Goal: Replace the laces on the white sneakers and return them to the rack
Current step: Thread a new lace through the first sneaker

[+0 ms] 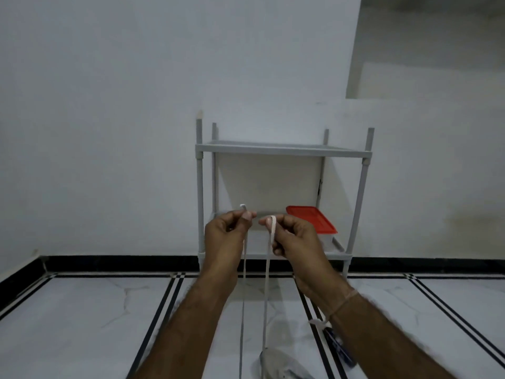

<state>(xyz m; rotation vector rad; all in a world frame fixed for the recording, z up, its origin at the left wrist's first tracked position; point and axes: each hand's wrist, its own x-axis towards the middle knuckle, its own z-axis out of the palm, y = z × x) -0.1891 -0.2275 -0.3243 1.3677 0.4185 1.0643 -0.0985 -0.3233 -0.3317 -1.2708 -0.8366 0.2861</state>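
Well, the white sneaker point(282, 365) sat right at the bottom edge on the tiled floor point(82, 324), and the frame cut most of it off. Only a blurred greyish-white part showed, so toe and heel could not be told apart. Its visible length slanted towards the lower right.

Up from it ran the white lace point(266, 283) in two strands, both pulled taut and nearly upright, side by side but apart. The right strand met the shoe; the left one dropped past the bottom edge, its lower end unseen.

The left hand point(228, 233) pinched the top of its strand between thumb and fingertips, and the tip curled up just above them. The right hand point(293, 239) had its strand draped over the forefinger and clamped under the thumb, the other fingers curled in. The two hands were raised level, close but not touching.

Behind them stood the grey rack point(281, 151) against the wall, its lower shelf partly hidden by the hands. A red-lidded box point(311, 220) sat there to the right. A dark blue object point(340, 346) lay half hidden by the right forearm, too unclear to name.
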